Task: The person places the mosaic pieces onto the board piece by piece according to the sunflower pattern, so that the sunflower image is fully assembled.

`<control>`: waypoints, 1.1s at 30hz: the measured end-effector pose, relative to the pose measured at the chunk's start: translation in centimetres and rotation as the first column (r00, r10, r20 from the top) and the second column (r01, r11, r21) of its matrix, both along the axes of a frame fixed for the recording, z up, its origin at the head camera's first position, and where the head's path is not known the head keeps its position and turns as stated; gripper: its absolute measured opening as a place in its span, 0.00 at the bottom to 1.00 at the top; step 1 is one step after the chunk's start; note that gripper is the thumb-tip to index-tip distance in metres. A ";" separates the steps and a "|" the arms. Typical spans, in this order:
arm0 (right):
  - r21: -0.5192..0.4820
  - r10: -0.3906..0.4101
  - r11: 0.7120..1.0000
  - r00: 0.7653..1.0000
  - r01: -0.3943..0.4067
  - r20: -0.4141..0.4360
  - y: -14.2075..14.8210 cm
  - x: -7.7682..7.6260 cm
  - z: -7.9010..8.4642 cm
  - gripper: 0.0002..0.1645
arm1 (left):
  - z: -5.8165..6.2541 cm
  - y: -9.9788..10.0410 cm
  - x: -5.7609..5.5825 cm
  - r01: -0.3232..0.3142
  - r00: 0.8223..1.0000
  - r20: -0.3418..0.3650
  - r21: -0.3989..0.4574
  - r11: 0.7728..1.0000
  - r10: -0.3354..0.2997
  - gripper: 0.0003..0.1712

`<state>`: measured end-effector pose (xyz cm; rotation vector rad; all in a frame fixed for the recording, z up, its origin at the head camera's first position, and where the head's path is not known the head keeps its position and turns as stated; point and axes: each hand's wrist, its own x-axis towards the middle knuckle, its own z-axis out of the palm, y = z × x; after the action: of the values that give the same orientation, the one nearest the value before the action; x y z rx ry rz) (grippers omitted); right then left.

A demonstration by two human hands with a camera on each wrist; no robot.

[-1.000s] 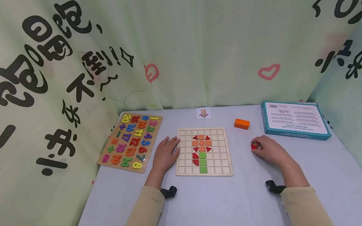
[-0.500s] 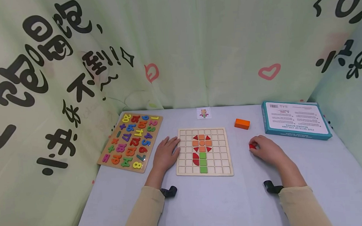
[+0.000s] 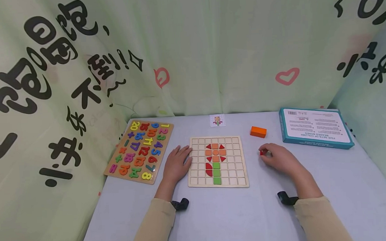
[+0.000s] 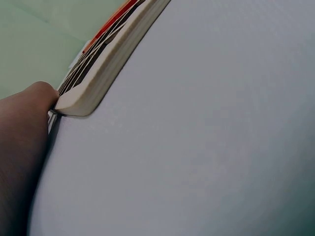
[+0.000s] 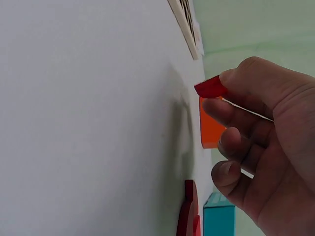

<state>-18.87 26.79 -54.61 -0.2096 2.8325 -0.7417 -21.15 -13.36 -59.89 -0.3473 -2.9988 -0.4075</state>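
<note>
My right hand (image 3: 280, 160) pinches a small red piece (image 5: 210, 88) between thumb and fingers, held above the table to the right of the wooden grid board (image 3: 234, 169). In the right wrist view the other fingers curl loosely below it. On the board, orange squares (image 3: 215, 146), red triangles and green squares (image 3: 216, 173) form a flower shape, with red rounded pieces (image 3: 208, 169) left of the green column. My left hand (image 3: 176, 164) rests at the board's left edge, fingers extended; its thumb touches the board's side in the left wrist view.
A colourful number board (image 3: 138, 151) lies at the left. A small patterned card (image 3: 217, 120) is behind the grid board. An orange block (image 3: 258, 132) and a teal box (image 3: 316, 127) stand at the right. More red pieces (image 5: 189, 211) lie on the table in the right wrist view.
My right hand has moved left toward the grid board and slightly up in the head view, carrying the red piece. The left hand and board stay still.
</note>
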 end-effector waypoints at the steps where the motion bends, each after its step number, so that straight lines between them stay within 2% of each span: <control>1: -0.011 0.003 1.000 1.000 -0.003 0.005 -0.3 -0.1 0.1 0.20 | 0.0 0.0 0.0 0.000 1.000 0.000 -0.002 1.000 0.000 0.29; 10: -0.080 0.041 0.996 0.998 -0.038 0.048 -2.3 -0.9 0.5 0.20 | -0.1 0.0 -0.1 -0.002 1.000 0.011 -0.003 1.000 0.002 0.29; 16: -0.023 0.055 0.998 0.996 -0.053 0.073 -2.2 -1.1 -0.2 0.19 | -0.1 0.0 -0.1 -0.002 1.000 0.005 -0.006 1.000 0.002 0.29; 24: 0.044 0.066 0.997 0.993 -0.071 0.099 -1.5 -1.3 -0.2 0.14 | -0.1 0.0 -0.1 -0.004 1.000 0.012 -0.005 1.000 0.005 0.29; 33: -0.111 0.092 0.990 0.995 -0.088 0.033 -3.1 -1.4 0.3 0.15 | -0.2 0.0 -0.2 -0.008 1.000 0.016 -0.009 1.000 0.009 0.29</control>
<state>-20.25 23.73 -54.33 -0.3342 2.7295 -0.8721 -21.34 -13.37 -60.09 -0.3336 -3.0175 -0.3977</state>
